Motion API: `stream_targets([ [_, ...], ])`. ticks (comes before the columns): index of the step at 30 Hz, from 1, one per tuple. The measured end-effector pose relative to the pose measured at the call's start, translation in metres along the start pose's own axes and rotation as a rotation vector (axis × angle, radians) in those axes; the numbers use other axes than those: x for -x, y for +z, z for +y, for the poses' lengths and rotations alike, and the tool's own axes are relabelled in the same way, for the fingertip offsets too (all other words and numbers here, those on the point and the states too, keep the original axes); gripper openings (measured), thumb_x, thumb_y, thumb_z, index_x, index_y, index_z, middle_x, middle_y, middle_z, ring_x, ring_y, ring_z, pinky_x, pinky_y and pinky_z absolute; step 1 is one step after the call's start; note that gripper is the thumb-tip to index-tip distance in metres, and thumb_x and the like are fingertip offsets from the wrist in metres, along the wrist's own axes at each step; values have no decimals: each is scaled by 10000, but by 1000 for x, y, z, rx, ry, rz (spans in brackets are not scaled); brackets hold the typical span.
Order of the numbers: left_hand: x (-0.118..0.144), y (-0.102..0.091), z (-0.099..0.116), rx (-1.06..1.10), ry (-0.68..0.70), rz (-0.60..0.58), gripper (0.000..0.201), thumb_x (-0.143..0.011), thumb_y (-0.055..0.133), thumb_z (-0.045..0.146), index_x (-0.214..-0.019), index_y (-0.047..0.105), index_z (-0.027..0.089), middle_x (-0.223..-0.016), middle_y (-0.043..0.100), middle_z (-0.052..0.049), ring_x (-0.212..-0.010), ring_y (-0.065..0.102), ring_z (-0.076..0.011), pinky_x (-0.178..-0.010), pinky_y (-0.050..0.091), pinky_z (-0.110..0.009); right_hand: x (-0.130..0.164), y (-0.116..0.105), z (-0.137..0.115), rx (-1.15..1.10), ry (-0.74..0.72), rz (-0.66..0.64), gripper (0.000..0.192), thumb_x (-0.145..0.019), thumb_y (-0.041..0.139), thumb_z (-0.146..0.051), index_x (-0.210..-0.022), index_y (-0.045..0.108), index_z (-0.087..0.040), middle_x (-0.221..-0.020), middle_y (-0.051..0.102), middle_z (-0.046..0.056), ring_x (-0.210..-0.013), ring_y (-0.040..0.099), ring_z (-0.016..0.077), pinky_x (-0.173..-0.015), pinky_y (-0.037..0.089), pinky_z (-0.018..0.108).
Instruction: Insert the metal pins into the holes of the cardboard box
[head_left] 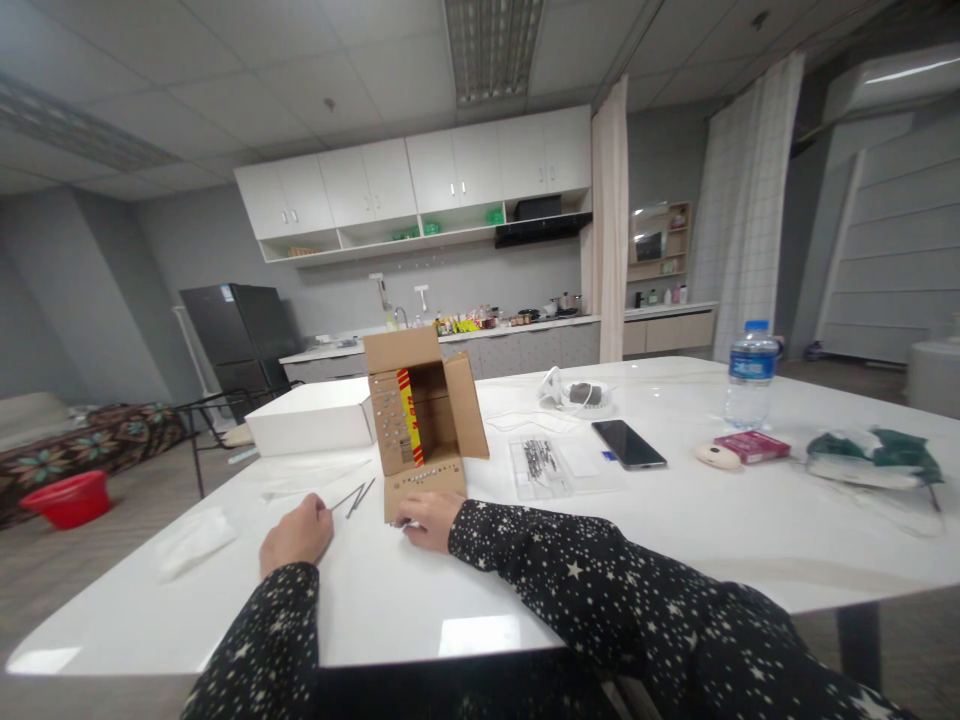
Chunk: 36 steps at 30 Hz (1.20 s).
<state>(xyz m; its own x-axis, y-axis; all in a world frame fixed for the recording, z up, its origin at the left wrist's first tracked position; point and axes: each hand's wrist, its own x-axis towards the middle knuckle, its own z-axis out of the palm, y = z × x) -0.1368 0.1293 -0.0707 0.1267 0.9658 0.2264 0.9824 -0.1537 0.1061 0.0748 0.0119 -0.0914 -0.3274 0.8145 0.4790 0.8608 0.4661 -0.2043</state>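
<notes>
Left hand point(296, 535) pinches a thin metal pin, fingers narrow around it. Right hand point(427, 520) rests curled at the front flap of the open cardboard box point(420, 420); can't tell if it holds anything. More pins point(358, 496) lie just left of the box and could easily get knocked off the table point(675, 520) by a sleeve.

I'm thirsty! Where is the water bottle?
In the head view, the water bottle stands upright on the right side of the white table, toward its far edge, just behind the red packet.
</notes>
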Motion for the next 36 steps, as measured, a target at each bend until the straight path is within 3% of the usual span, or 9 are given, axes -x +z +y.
stream_targets([
  [7,-1,2,-2,9,7,10,307,-814,333,341,-946,588,231,-971,684,-144,-827,646,-286,-670,450,-353,3,-3,-6,65,112,29,117,-791,578,-314,-803,630,-210,-903,587,13,-715,551,130,-620,399,241],
  [18,-3,4,-2,5,-1,1,325,-818,323,342,-960,593,231,-962,685,-148,-831,647,-288,-676,454,-354,3,-3,-5,93,122,-32,177,-802,535,-290,-884,680,-229,-933,613,27,-746,576,151,-631,417,253],
  [31,1,-1,1,5,-8,-19,313,-818,310,336,-952,574,233,-991,676,-148,-850,644,-291,-691,450,-353,1,-2,-3,130,128,26,176,-817,514,-279,-888,663,-218,-926,616,33,-756,583,157,-650,419,264],
  [36,-1,1,0,11,-1,-10,313,-815,315,339,-947,577,232,-967,678,-146,-840,643,-288,-686,450,-353,-2,-5,3,199,170,82,190,-830,486,-278,-907,635,-190,-951,611,57,-831,570,180,-742,415,296],
])
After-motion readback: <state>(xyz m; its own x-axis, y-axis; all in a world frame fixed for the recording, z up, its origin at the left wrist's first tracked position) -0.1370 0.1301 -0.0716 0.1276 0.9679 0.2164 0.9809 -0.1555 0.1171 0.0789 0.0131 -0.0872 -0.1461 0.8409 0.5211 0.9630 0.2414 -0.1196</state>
